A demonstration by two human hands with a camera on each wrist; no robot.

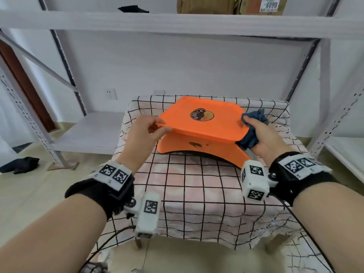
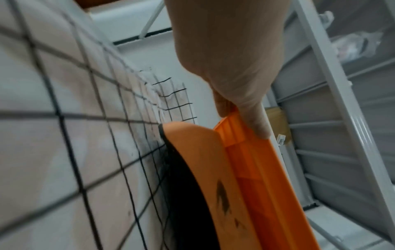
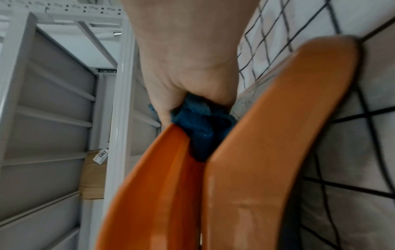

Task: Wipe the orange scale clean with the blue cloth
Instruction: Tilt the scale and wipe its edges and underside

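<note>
Orange plastic scale (image 1: 202,123), with a flat square platform raised over a curved base, sits on a white cloth with a black grid (image 1: 197,184) draped over a small table. My left hand (image 1: 142,133) pinches the platform's near-left corner, thumb on top and fingers beneath, steadying it. My right hand (image 1: 266,136) clutches the bunched blue terry cloth (image 1: 251,134) and presses it around the platform's right edge; the right wrist view shows the wad pushed into the gap between platform and base. I judge the wiping to be under way, not finished: dark smudges (image 1: 196,144) remain on the front face of the base, also plain in the left wrist view. The round dark-and-yellow mark (image 1: 201,114) at the platform's centre looks like a printed logo, not dirt. Behind the table stands grey metal shelving (image 1: 177,22) against a white wall, with brown cardboard boxes (image 1: 204,4) on the upper shelf. A wall socket (image 1: 110,94) sits low on the wall, and a dark rag (image 1: 19,164) lies on the beige floor at left.
</note>
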